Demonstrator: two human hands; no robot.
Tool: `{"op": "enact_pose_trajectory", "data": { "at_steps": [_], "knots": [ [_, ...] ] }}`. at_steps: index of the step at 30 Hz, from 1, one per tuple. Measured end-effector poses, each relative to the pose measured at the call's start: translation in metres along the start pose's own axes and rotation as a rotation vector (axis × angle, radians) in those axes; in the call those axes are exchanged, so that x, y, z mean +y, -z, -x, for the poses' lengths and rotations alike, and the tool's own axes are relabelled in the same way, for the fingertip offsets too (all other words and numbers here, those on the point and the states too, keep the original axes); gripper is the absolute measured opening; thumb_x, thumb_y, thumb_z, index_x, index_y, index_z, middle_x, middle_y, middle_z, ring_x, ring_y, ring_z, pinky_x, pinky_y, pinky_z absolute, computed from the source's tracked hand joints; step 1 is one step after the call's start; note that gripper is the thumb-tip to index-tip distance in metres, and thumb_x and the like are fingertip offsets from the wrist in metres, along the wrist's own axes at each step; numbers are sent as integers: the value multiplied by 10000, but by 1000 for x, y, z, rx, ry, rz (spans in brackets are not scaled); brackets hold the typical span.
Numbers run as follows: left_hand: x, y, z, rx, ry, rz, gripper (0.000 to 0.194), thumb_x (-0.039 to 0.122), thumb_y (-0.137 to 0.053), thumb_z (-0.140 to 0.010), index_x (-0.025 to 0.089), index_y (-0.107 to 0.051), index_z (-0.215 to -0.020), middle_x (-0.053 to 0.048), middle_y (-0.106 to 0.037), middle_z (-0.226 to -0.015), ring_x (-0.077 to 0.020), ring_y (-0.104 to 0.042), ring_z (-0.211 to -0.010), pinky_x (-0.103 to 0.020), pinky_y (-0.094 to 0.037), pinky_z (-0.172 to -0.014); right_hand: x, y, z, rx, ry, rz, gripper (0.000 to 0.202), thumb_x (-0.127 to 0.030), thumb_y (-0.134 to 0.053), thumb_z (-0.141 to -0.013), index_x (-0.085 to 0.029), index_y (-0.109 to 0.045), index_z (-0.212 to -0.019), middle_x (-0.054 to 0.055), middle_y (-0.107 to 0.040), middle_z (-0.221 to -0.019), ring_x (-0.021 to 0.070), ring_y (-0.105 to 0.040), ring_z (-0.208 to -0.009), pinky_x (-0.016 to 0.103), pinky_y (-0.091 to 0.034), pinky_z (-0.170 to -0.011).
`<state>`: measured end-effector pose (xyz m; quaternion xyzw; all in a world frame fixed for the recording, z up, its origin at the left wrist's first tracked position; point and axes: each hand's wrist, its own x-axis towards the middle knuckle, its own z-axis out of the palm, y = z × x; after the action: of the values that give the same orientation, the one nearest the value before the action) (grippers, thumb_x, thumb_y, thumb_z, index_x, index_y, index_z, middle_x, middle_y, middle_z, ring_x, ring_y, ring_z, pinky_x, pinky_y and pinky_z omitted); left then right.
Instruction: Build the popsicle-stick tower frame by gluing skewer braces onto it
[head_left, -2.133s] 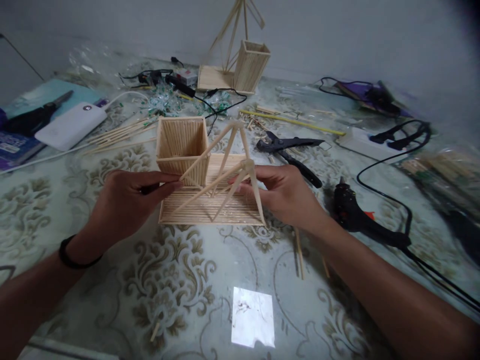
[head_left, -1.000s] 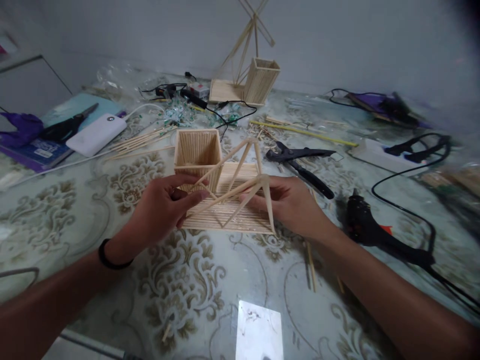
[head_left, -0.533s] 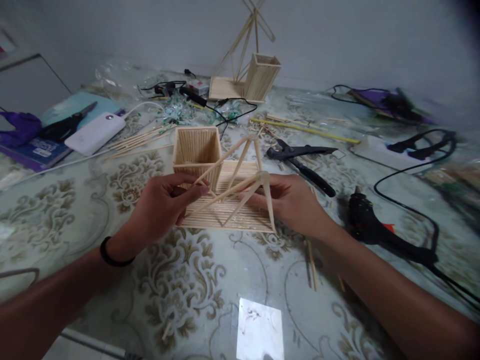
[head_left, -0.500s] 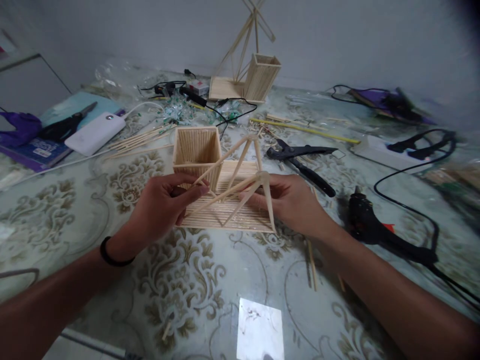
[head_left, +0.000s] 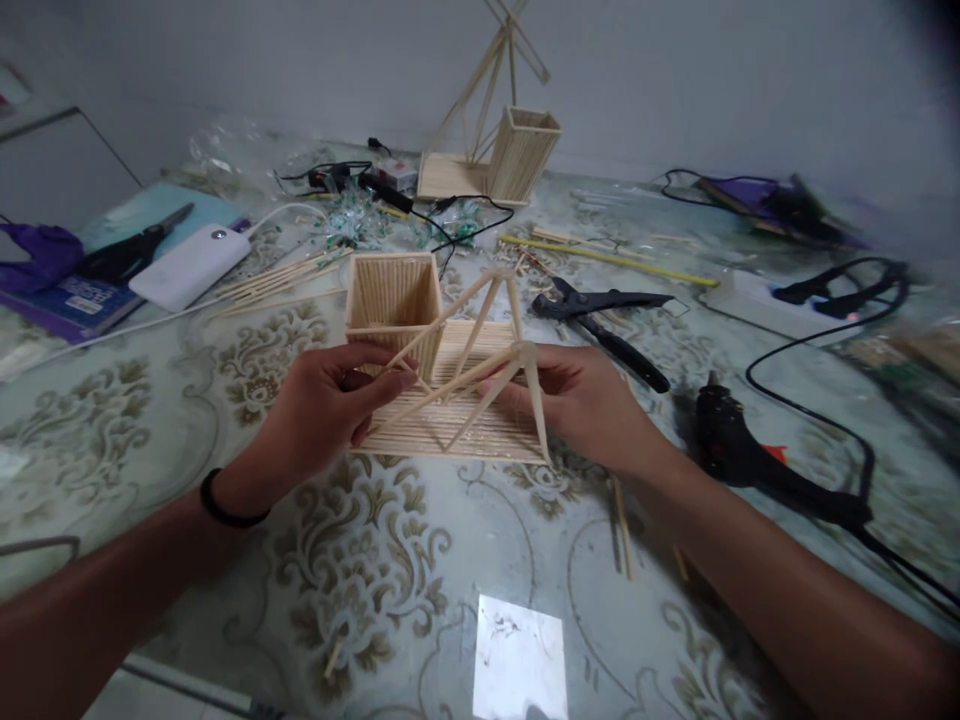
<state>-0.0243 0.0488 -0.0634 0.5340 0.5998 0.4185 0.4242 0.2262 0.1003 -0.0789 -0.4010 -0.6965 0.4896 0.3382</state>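
- At the middle of the table, the left hand pinches the near-left end of a long slanted stick, thumb and fingers closed on it just in front of the stick box.
- The right hand closes its fingertips where several sticks of the stick frame meet, at the frame's right apex.
- The slanted stick's long axis runs left to right, rising from the left hand toward the right; each hand has one end, neither clearly nearer.
- The frame stands on the flat stick base, which lies on the table between the hands.
- To the right, apart, lie black pliers and a glue gun.
- Hidden: the stick's tip under the left fingers, and whether the joints are glued or only held together.
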Motion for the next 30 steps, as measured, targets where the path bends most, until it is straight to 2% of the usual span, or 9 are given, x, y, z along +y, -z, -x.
{"op": "enact_pose_trajectory", "data": {
  "at_steps": [12,21,30],
  "knots": [
    [-5,0,-3,-13,-3,50,182,372,-838,-766,211,-880,-838,67,-504,-398,-65,-359,-324,-203,-190,-360,1,2,-1,21,8,76,424,-651,-898,-796,-230,-878,-839,42,-844,-839,223,-707,-760,345,-509,-730],
    [2,0,-3,15,64,8,128,340,-831,-758,224,-880,-781,68,-472,-384,-66,-328,-336,-209,-161,-367,3,2,-1,11,17,67,412,-644,-883,-814,-233,-884,-844,42,-842,-831,220,-703,-749,339,-511,-711],
    [-3,1,-5,-6,30,64,252,397,-839,-725,167,-882,-817,69,-469,-391,-55,-327,-344,-184,-163,-359,3,2,0,7,-19,72,411,-633,-871,-817,-222,-875,-833,42,-845,-845,228,-720,-781,331,-522,-734]
  ]
}}
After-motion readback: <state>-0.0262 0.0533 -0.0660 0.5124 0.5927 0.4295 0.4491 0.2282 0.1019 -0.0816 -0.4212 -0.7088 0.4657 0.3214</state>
